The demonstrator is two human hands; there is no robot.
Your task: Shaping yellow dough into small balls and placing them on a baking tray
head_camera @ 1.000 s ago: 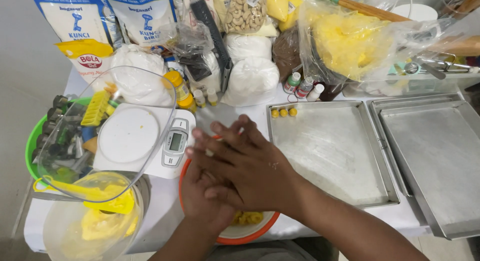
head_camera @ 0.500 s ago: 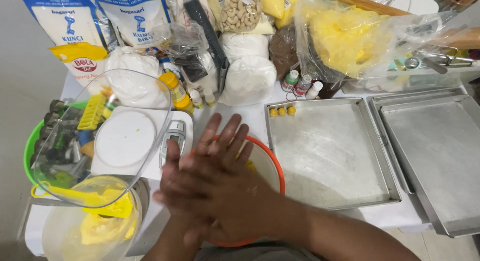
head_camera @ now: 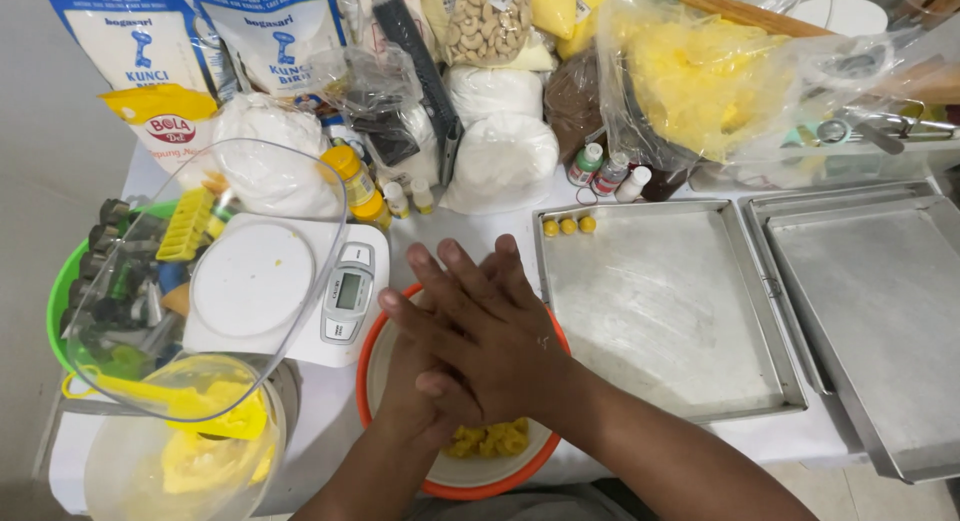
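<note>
Since half a second ago the right hand (head_camera: 490, 341) slid up over the left hand (head_camera: 420, 396), fingers flat, palms pressed together; what's between, cannot tell. Both over the orange-rimmed bowl (head_camera: 370, 366) of yellow dough (head_camera: 490, 441) at the bench's near edge. Blue-white flour bags (head_camera: 205, 31) behind; tray (head_camera: 660, 311) on the right mostly bare, three dough balls (head_camera: 568, 224) at its far corner.

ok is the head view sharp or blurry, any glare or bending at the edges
Head view: mostly sharp, hands slightly soft; soft even light with faint shadows; glare on the clear bowl and plastic bags; the far-right baking tray looks splayed by wide-angle distortion.
</note>
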